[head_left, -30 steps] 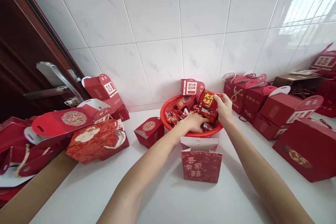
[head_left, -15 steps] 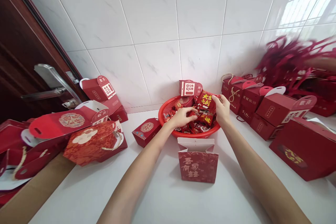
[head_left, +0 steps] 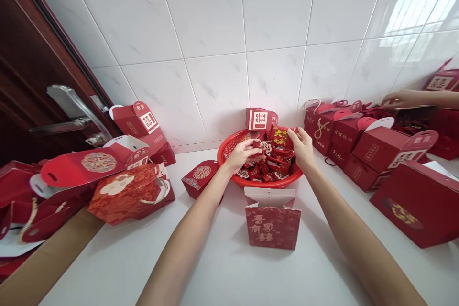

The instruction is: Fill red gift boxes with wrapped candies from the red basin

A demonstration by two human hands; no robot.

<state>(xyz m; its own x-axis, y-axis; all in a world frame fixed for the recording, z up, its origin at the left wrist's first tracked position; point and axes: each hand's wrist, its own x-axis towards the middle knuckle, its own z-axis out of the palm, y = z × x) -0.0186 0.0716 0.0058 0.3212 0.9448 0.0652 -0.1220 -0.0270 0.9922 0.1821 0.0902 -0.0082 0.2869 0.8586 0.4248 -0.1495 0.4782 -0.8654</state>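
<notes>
A red plastic basket (head_left: 223,149) full of red-wrapped sweets (head_left: 263,169) stands near the wall. Over its left side, my left hand (head_left: 242,155) is closed on a small red packet with white markings (head_left: 264,146). At the basket's right, my right hand (head_left: 301,149) pinches a red packet with yellow characters (head_left: 280,136). Upright in front of the basket stands a dark red paper bag (head_left: 273,229), its top open. A small red box (head_left: 201,178) lies left of the basket, and another red box (head_left: 258,119) is behind it.
Red gift boxes (head_left: 373,148) are stacked at the right, with a large red bag (head_left: 414,203) in front. More boxes (head_left: 125,193) crowd the left beside a door handle (head_left: 71,117). Another person's hand (head_left: 405,99) reaches into a dark red container at the far right.
My left hand has closed on a small packet. At the far right, the dark red ribbons have dropped out of the air, and the other person's hand has come further into view.
</notes>
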